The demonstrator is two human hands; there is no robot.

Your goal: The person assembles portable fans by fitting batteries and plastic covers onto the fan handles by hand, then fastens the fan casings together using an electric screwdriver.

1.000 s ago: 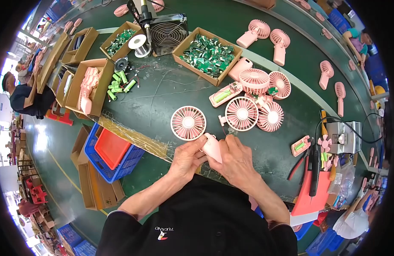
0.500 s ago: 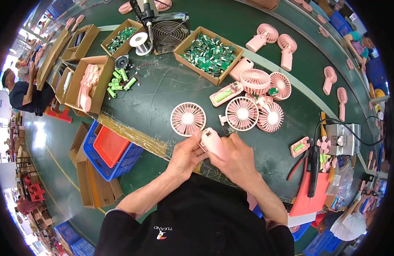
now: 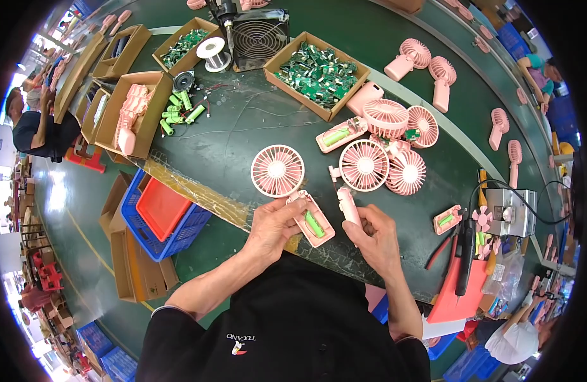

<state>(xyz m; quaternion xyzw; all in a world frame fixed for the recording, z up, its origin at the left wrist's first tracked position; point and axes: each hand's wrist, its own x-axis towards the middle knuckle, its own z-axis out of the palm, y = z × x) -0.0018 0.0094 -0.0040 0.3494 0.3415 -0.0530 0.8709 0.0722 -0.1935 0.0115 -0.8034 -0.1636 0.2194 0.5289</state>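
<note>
My left hand (image 3: 270, 230) is closed on the open pink fan handle (image 3: 319, 239), which has a green battery cell (image 3: 314, 224) lying inside. Between thumb and fingers, my right hand (image 3: 378, 240) grips a narrow pink handle cover (image 3: 347, 205), apart from the handle. Just beyond the left hand lies a round pink fan head (image 3: 277, 170), close to the handle's upper end. A second pink fan head (image 3: 364, 165) lies beyond the right hand. Behind it are more fan heads (image 3: 406, 172) and another open handle half (image 3: 342, 135) with a battery.
Cardboard boxes hold green circuit boards (image 3: 315, 79) and pink shells (image 3: 134, 105). Loose green batteries (image 3: 179, 113), a solder spool (image 3: 213, 54) and a black fume fan (image 3: 260, 39) stand farther back. At right lie a soldering iron (image 3: 465, 258) and red-handled pliers (image 3: 438, 253).
The pink handle has come apart into two pieces, one in each hand. My right hand has moved right with the cover, and the battery in the left piece now shows.
</note>
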